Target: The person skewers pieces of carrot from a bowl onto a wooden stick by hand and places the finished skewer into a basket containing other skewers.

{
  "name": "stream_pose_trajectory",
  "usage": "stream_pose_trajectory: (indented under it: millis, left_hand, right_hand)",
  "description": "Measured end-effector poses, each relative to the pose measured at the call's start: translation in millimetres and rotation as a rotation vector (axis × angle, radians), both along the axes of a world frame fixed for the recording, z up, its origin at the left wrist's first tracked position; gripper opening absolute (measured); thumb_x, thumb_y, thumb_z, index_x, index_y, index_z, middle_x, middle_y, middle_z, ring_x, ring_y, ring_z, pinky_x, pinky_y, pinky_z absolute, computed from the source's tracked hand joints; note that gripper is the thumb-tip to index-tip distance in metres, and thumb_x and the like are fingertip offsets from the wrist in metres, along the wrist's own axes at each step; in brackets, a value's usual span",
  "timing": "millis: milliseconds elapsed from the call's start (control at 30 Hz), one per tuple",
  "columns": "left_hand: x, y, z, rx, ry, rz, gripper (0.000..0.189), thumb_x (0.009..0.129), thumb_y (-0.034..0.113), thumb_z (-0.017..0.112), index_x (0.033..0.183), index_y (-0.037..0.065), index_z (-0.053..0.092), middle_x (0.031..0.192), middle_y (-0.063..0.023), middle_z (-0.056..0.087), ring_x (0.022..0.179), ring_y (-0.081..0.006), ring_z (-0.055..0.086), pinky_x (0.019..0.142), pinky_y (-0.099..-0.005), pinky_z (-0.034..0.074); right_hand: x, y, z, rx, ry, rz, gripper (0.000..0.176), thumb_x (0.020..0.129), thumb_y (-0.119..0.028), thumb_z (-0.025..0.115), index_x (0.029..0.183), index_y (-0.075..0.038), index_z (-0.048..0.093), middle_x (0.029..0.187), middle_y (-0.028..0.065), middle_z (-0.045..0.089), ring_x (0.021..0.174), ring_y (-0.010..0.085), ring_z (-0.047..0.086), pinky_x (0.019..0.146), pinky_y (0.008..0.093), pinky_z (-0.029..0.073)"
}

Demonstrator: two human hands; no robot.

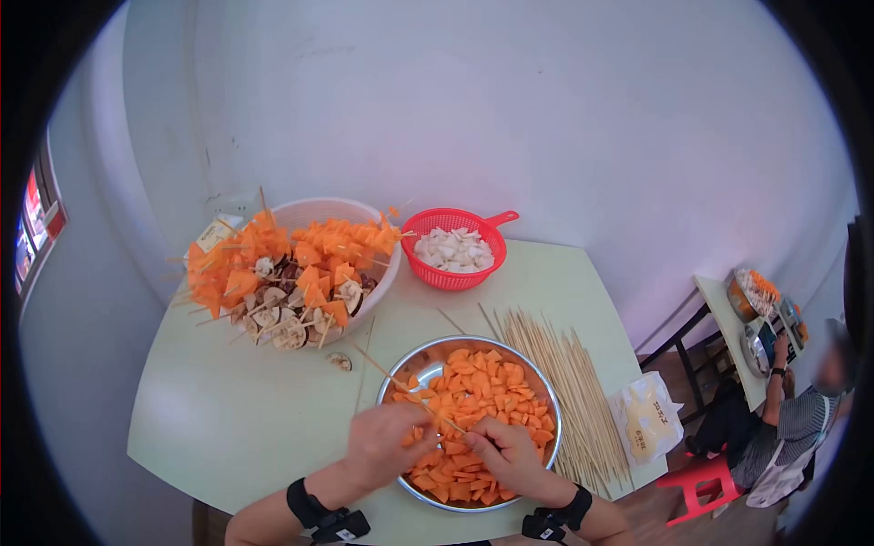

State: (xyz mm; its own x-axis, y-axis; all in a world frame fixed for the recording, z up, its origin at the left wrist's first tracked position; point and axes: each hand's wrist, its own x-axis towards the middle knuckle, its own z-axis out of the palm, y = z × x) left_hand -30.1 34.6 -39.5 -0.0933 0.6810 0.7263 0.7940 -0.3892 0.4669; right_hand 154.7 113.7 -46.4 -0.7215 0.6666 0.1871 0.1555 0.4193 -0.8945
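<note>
A thin wooden skewer (387, 372) slants across the steel bowl (556, 400), which is full of orange carrot slices (492, 387). My right hand (510, 455) pinches the skewer near its lower end, over the bowl. Blurred carrot pieces (441, 411) sit on the skewer just above the fingers. My left hand (387, 446) is beside them at the bowl's left side, its fingers curled and smeared by motion. Whatever is between those fingers is hidden.
Many loose skewers (564, 391) lie right of the bowl, beside a plastic packet (648, 417). Behind are a white basket (387, 282) of loaded skewers and a red colander (442, 280) of white chunks. An eggplant slice (340, 361) lies alone. A person (792, 419) sits at another table, right.
</note>
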Motion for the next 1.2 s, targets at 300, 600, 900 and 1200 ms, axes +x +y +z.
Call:
stream_pose_trajectory:
  millis: [300, 600, 900, 1200]
  left_hand:
    - [-3.2, 7.3, 3.4, -0.001, -0.126, -0.008, 0.02, 0.062, 0.004, 0.07, 0.076, 0.006, 0.055, 0.07, -0.0062, 0.06, 0.059, -0.0208, 0.059, 0.052, -0.0287, 0.047]
    - [-3.8, 6.4, 6.2, -0.013, -0.182, 0.028, 0.021, 0.062, 0.0, 0.068, 0.077, 0.005, 0.054, 0.07, -0.006, 0.06, 0.059, -0.0212, 0.059, 0.052, -0.0283, 0.047]
    - [3.6, 1.6, -0.6, -0.006, -0.027, 0.008, 0.023, 0.064, 0.004, 0.069, 0.081, 0.006, 0.055, 0.074, -0.0056, 0.061, 0.063, -0.0221, 0.06, 0.055, -0.0303, 0.048]
    - [18.3, 0.2, -12.4, -0.121, -0.093, -0.118, 0.02, 0.066, 0.009, 0.07, 0.081, 0.007, 0.056, 0.075, -0.005, 0.061, 0.065, -0.0216, 0.06, 0.058, -0.0284, 0.048]
  right_hand:
    - [-0.5, 2.2, 2.4, -0.254, 0.043, 0.136, 0.018, 0.091, -0.019, 0.052, 0.085, -0.003, 0.055, 0.064, -0.0001, 0.053, 0.056, 0.0049, 0.043, 0.049, 0.0215, 0.035]
    - [0.3, -0.2, 2.4, -0.105, 0.052, 0.165, 0.015, 0.091, -0.016, 0.05, 0.086, -0.001, 0.053, 0.065, 0.0036, 0.054, 0.056, 0.0096, 0.047, 0.051, 0.0243, 0.038]
    - [1.9, 1.5, 2.4, -0.06, -0.01, 0.11, 0.012, 0.09, -0.012, 0.05, 0.083, -0.001, 0.051, 0.06, 0.0062, 0.051, 0.052, 0.0138, 0.047, 0.05, 0.0258, 0.038]
    - [-2.1, -0.5, 7.3, -0.026, 0.009, 0.13, 0.013, 0.089, -0.011, 0.051, 0.08, -0.001, 0.049, 0.058, 0.0051, 0.05, 0.051, 0.012, 0.045, 0.048, 0.0253, 0.036]
